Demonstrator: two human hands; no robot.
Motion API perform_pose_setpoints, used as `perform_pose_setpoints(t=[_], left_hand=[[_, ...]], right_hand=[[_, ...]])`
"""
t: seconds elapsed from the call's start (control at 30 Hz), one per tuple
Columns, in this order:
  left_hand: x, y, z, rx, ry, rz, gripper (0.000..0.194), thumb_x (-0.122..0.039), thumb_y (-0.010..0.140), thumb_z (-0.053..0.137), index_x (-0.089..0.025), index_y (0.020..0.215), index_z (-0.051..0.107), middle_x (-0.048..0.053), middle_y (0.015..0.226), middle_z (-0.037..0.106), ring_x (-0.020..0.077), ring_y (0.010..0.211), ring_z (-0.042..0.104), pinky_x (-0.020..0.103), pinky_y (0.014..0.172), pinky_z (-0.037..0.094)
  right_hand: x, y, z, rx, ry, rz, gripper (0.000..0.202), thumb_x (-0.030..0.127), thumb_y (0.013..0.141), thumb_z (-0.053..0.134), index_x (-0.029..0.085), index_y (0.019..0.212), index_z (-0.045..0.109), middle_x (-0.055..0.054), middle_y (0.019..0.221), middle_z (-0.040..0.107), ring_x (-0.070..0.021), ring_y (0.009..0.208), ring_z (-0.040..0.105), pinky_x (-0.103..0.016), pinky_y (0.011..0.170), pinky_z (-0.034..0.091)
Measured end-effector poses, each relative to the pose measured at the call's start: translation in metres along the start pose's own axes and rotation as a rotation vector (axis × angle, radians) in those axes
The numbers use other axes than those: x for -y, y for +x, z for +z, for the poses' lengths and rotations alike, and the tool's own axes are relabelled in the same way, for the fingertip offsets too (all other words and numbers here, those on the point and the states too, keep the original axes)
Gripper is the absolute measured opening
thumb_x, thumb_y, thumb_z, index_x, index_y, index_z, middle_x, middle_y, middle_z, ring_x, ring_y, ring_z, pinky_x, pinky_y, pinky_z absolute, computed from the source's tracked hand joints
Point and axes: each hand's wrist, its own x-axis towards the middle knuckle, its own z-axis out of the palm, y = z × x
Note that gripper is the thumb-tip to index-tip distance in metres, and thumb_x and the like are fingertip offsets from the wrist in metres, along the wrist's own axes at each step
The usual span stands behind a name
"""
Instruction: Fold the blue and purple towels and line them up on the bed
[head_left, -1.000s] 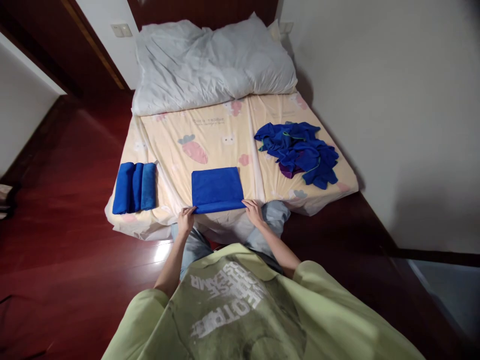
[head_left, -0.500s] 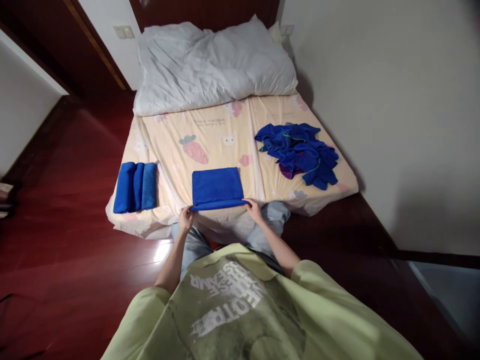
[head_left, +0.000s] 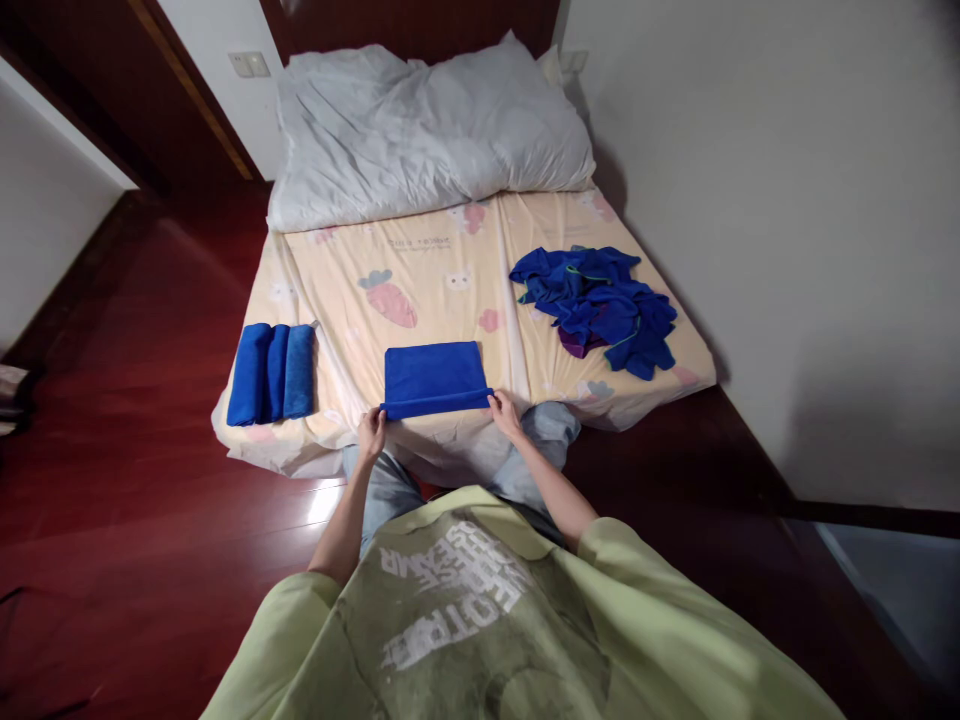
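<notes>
A blue cloth [head_left: 435, 370] lies as a flat rectangle at the front edge of the bed, its near edge turned over into a narrow band. My left hand [head_left: 372, 432] pinches the left end of that band. At the right end, my right hand [head_left: 504, 412] is closed on the band too. Three rolled or folded blue cloths [head_left: 274, 374] rest side by side at the bed's left front corner. On the right side of the bed is a crumpled heap of blue cloths [head_left: 600, 300], with a purple piece showing under it.
The bed [head_left: 420, 270] has a pale patterned sheet. A bunched white quilt or pillow [head_left: 435, 130] lies across its head end. A grey wall [head_left: 780, 220] runs along the right, and dark red floor [head_left: 150, 450] shows on the left.
The folded band of the blue cloth has moved slightly away from me at its right end, with my right hand on it. The cloth's far edge sits slightly nearer to me.
</notes>
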Motion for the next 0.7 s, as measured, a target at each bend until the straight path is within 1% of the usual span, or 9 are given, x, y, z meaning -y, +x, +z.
perform_pose_setpoints(t=[0.2,0.37,0.5,0.6,0.7], left_hand=[[-0.006,0.007,0.001,0.024,0.092,-0.008,0.039,-0.042,0.103,0.042,-0.017,0.110,0.071,0.015,0.104,0.074,0.0291,0.105,0.069,0.040,0.096,0.053],[-0.013,0.010,0.002,0.029,0.139,-0.049,0.040,-0.041,0.103,0.042,-0.015,0.112,0.072,0.016,0.105,0.076,0.0293,0.103,0.071,0.038,0.093,0.052],[-0.017,0.013,0.001,0.047,0.160,-0.074,0.039,-0.040,0.103,0.044,-0.014,0.111,0.072,0.017,0.106,0.076,0.0293,0.102,0.072,0.036,0.091,0.052],[-0.020,0.015,0.000,0.060,0.184,-0.088,0.039,-0.039,0.103,0.044,-0.014,0.112,0.072,0.017,0.106,0.076,0.0302,0.103,0.071,0.036,0.090,0.052],[-0.022,0.016,0.001,0.048,0.196,-0.084,0.039,-0.040,0.102,0.044,-0.015,0.110,0.073,0.017,0.103,0.077,0.0304,0.102,0.071,0.037,0.091,0.052]], right_hand=[[0.007,0.005,0.002,0.008,-0.129,0.046,0.033,0.042,0.099,0.042,0.021,0.098,0.067,-0.008,0.086,0.075,-0.0236,0.082,0.070,-0.031,0.078,0.052],[0.010,0.008,0.003,-0.022,-0.292,0.089,0.035,0.040,0.102,0.045,0.020,0.103,0.073,-0.012,0.097,0.078,-0.0247,0.091,0.071,-0.030,0.083,0.049],[0.012,0.009,0.004,-0.038,-0.342,0.092,0.036,0.039,0.103,0.046,0.018,0.107,0.075,-0.015,0.105,0.078,-0.0259,0.096,0.071,-0.031,0.085,0.049],[0.011,0.008,0.006,-0.053,-0.356,0.088,0.037,0.040,0.104,0.046,0.018,0.106,0.075,-0.015,0.106,0.078,-0.0265,0.097,0.070,-0.031,0.084,0.049],[0.008,0.007,0.008,-0.075,-0.342,0.076,0.036,0.040,0.103,0.046,0.019,0.103,0.075,-0.014,0.102,0.078,-0.0260,0.095,0.070,-0.031,0.084,0.049]])
